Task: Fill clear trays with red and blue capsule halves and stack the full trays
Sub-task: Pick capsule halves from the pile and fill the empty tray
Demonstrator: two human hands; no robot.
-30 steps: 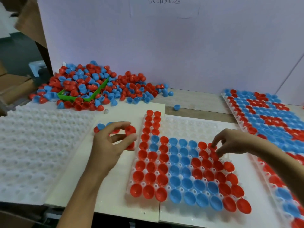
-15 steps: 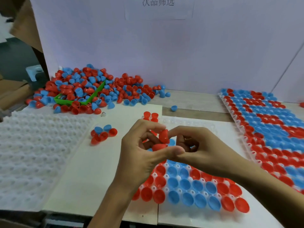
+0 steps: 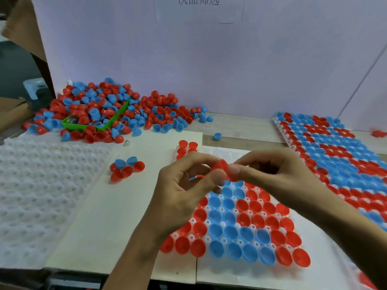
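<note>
My left hand (image 3: 184,189) and my right hand (image 3: 270,174) meet above the middle of the clear tray (image 3: 226,153). Both pinch red capsule halves (image 3: 221,165) between thumbs and fingertips; how many halves are there is hidden by the fingers. The tray's near rows hold red and blue halves (image 3: 236,231), and a red column runs up its left side. A small cluster of loose red and blue halves (image 3: 126,168) lies on the white board left of the tray.
A big heap of red and blue halves (image 3: 109,109) covers a green bin (image 3: 83,126) at the back left. A filled tray (image 3: 335,147) lies at the right. An empty white tray (image 3: 41,185) sits at the left. A lone blue half (image 3: 217,136) lies behind.
My left hand left the loose cluster carrying red halves and came over the tray. My right hand rose from the tray to meet it. Both hands now pinch the red halves together.
</note>
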